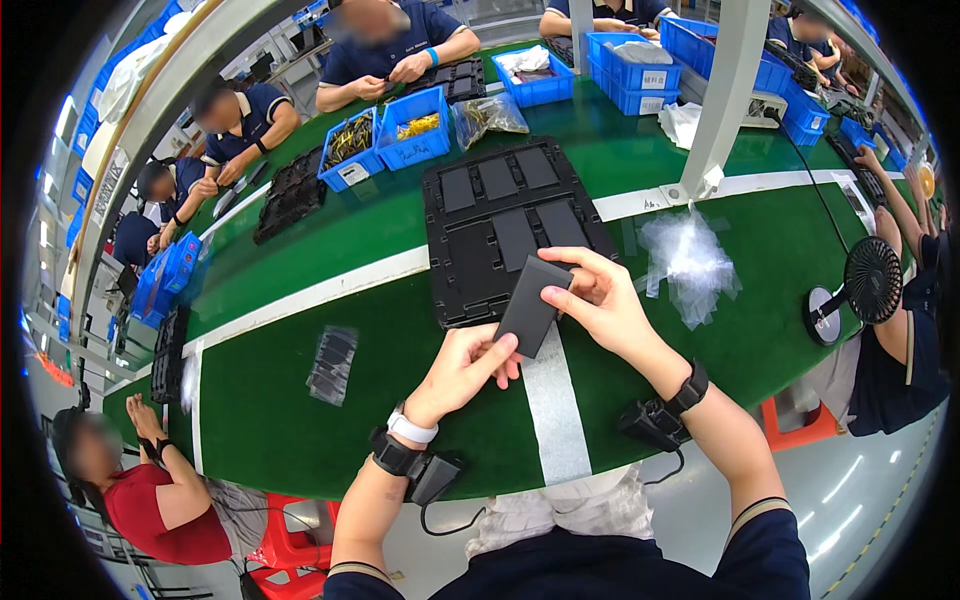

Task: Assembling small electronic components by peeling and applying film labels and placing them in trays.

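Note:
Between my two hands is a flat black rectangular piece [531, 308], about phone-sized, held at a tilt over the near edge of a black tray. My left hand [466, 368] grips its lower left end, thumb on top and fingers curled underneath. At the upper right end, my right hand [598, 300] pinches it, thumb on the face and fingers behind the edge. The black tray [455, 262] lies just beyond, with several similar black pieces [500, 177] in its slots. Part of its near right side is hidden by my hands and the held piece.
A pile of clear plastic film [690, 260] lies right of the tray, clear strips [332, 366] to the left. Blue bins [415, 150] with small parts stand farther back. A metal post [722, 110] rises at right, near a black fan [870, 280]. Other people work around the green table [260, 390].

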Demonstrator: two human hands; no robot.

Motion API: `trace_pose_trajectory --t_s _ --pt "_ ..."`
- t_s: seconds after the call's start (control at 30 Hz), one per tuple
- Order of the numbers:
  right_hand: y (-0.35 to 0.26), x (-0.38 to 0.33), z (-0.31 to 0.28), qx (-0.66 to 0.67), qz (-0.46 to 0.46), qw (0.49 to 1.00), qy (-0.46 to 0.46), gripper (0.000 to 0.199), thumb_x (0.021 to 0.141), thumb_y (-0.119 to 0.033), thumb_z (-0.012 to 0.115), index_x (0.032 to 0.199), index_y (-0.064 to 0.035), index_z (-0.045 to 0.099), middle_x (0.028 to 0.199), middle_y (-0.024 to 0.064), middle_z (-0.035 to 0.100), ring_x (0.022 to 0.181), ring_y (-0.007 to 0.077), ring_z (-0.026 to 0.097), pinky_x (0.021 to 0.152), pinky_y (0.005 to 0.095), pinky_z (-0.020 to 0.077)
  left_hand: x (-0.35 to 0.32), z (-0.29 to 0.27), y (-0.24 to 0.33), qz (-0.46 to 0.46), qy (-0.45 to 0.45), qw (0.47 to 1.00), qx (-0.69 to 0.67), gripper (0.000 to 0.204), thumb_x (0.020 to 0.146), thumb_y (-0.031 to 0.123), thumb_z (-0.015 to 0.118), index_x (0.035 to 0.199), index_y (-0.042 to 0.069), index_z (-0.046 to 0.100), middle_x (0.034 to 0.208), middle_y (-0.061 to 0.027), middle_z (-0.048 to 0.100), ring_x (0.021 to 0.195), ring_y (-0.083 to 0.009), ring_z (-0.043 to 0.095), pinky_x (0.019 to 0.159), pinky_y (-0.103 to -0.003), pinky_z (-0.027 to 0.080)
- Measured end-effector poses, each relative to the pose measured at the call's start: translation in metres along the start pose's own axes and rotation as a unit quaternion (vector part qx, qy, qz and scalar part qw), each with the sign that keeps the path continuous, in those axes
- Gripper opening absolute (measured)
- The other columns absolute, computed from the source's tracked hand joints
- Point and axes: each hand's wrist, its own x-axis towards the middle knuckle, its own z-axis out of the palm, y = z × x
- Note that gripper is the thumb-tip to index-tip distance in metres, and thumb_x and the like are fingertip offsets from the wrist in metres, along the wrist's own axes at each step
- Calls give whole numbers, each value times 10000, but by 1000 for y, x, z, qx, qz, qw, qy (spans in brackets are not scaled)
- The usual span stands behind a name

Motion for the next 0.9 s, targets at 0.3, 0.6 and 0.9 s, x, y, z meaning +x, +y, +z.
trace_pose_trajectory --t_s 0.3,0.6,0.9 --pt "0 -2 1 -15 -36 993 114 478 867 -57 528 1297 -46 317 842 60 613 723 75 550 657 223 446 1 -6 0 -2 234 971 38 404 936 293 444 647 20 518 492 -19 494 370 -64 432 348 -196 323" --pt "0 -1 5 -82 -80 991 63 420 839 -21 513 1238 -24 381 763 57 617 609 65 526 601 211 431 3 -17 4 -20 316 945 86 386 877 287 564 621 -1 553 466 -15 504 391 -65 470 389 -191 369" --pt "7 0 2 -155 -127 978 50 242 806 3 532 1046 -22 543 675 34 611 533 52 504 482 193 378 0 0 -10 23 267 855 443 468 828 371 574 1239 159 501 1401 -256 177 1307 -420 146 1045 -503 140"
